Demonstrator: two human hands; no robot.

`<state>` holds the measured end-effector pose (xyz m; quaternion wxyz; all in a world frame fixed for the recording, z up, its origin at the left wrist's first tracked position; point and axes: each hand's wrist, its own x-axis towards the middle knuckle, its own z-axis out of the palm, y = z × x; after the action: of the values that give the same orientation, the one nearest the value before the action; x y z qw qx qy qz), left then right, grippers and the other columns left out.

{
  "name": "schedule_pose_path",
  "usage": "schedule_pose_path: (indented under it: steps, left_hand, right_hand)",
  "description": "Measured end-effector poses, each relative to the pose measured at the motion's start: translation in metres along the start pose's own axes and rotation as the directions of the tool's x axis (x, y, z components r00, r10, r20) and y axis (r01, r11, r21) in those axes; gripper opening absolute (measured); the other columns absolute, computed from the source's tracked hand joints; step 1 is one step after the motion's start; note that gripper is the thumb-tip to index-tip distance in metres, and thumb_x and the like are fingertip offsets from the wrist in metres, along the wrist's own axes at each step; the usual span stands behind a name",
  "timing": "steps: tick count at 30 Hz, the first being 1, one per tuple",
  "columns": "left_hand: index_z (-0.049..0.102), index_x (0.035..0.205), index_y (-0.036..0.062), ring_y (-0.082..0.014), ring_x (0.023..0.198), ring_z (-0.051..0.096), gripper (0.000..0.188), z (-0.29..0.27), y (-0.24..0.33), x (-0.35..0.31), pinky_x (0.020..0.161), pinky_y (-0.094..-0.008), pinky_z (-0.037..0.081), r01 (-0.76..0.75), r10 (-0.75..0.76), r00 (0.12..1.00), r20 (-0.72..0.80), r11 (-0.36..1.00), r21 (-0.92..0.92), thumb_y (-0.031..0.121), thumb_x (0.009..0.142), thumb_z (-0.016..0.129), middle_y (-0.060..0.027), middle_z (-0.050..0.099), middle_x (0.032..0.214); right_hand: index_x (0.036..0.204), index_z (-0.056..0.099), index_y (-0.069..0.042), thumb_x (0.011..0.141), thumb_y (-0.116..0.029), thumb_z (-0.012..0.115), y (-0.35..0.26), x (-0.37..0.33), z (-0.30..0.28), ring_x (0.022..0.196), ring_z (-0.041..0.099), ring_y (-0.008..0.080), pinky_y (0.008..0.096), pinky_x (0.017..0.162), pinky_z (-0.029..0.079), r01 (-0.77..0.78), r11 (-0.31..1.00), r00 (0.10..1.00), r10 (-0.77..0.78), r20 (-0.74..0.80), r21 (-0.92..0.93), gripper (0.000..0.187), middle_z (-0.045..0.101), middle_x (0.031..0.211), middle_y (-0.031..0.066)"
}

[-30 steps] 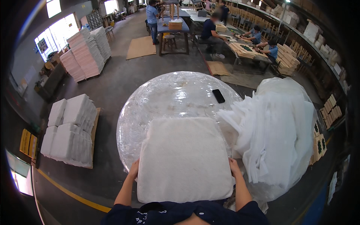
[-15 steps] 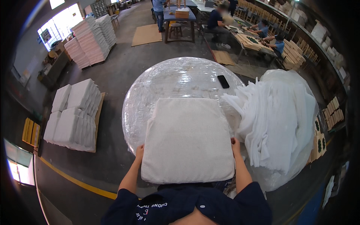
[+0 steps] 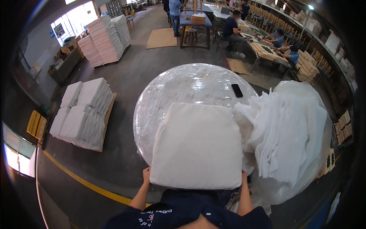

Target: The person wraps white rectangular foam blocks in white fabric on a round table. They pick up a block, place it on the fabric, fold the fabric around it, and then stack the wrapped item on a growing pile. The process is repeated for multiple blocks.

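A pale off-white seat cushion, squarish and narrower at its far end, lies flat on a round table covered in shiny clear plastic film. Its near edge reaches toward my body. My left hand is closed at the cushion's near left corner. At the near right corner my right hand is closed on the cushion's side, its fingertips partly hidden. Another layer's edge shows along the cushion's far left side; what lies under it is hidden.
White wadding sheets are heaped at the table's right. A black phone lies on the film. Stacked cushions stand on the floor at left, with taller white stacks behind. People work at a bench at far right.
My hands have slid nearer along the cushion's sides to its near corners. The whole view has shifted, so the surroundings sit farther right; the cushion stays on the table.
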<state>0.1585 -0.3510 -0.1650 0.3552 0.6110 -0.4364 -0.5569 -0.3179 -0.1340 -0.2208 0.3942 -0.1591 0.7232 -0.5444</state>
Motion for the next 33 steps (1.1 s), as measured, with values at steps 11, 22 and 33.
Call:
schedule_pose_path:
  steps: [11,22,33]
  left_hand:
    - [0.066,0.077,-0.0013,-0.006,0.061,0.049,0.048,-0.01,-0.03,-0.029,0.057,-0.0256,0.042,0.043,-0.084,0.989,-0.125,0.953,-0.3,0.039,0.101,0.057,0.002,0.062,0.069]
    - [0.054,0.095,0.0016,-0.0168,0.071,0.055,0.034,-0.026,-0.012,-0.027,0.065,-0.0304,0.049,-0.048,0.121,0.919,-0.376,0.979,0.198,0.035,0.104,0.051,-0.0074,0.062,0.089]
    - [0.034,0.133,0.0012,-0.0372,0.11,0.06,0.045,-0.01,-0.005,-0.067,0.073,-0.0504,0.063,0.272,-0.268,0.962,0.048,0.954,-0.128,0.035,0.105,0.043,-0.0206,0.047,0.128]
  right_hand:
    - [0.123,0.06,-0.002,0.099,-0.03,0.05,0.036,-0.055,0.023,0.096,0.066,0.0266,0.0399,0.082,0.053,-0.093,0.727,0.972,0.213,-0.096,0.68,0.037,0.067,0.11,0.0099]
    - [0.102,0.064,0.003,0.1,-0.028,0.055,0.026,-0.05,-0.014,0.082,0.064,0.0214,0.034,0.079,0.05,0.143,0.976,0.875,-0.202,-0.439,-0.163,0.032,0.068,0.087,0.0084]
    - [0.126,0.052,0.007,0.101,-0.036,0.048,-0.039,-0.096,0.039,0.114,0.056,0.048,0.0503,0.097,0.042,-0.126,0.848,0.961,-0.025,-0.275,-0.515,0.049,0.06,0.119,0.033]
